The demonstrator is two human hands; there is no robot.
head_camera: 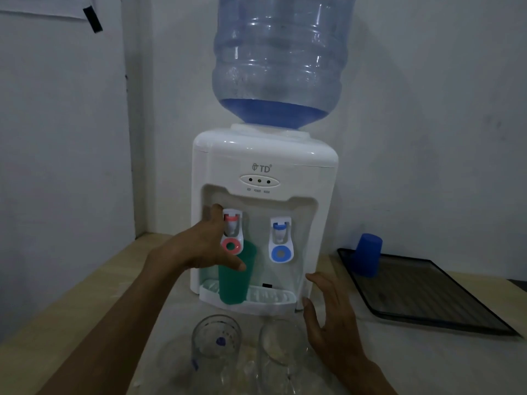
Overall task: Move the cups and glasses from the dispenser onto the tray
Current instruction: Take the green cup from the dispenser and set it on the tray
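Observation:
A white water dispenser stands on the table against the wall. A green plastic cup stands on its drip tray under the red tap. My left hand reaches around the cup's left side, fingers spread, thumb lying across the cup's front. My right hand hovers open by the dispenser's lower right corner, holding nothing. Two clear glasses stand on the table in front of the dispenser. A blue cup sits upside down on the dark tray at the right.
A large blue water bottle tops the dispenser. The blue tap has nothing under it. Walls close in behind and on the left. The wooden table edge runs along the left side.

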